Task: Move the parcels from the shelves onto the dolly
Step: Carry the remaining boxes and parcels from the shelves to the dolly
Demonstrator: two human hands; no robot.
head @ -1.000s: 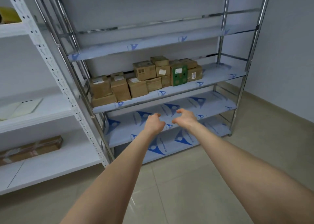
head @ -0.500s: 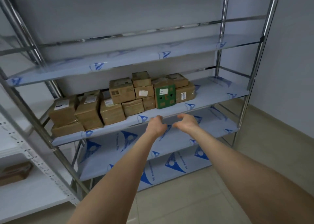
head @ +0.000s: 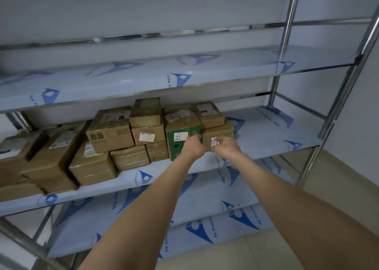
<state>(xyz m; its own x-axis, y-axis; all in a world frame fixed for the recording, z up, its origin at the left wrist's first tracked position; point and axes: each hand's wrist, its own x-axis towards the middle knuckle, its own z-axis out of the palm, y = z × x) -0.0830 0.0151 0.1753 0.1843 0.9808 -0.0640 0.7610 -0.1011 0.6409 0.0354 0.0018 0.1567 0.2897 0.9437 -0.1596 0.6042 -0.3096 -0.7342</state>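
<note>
Parcels [head: 110,130] sit stacked on middle shelf [head: 266,132], spread from left edge to just past centre, near front edge. Green box [head: 176,148] stands at right part of stack, labelled brown box [head: 219,131] touching its right side. My left hand [head: 193,147] is at green box front, fingers curled by its right corner. My right hand [head: 226,146] is just beside it, at brown box front. Both blurred; I cannot tell if either grips or only touches.
</note>
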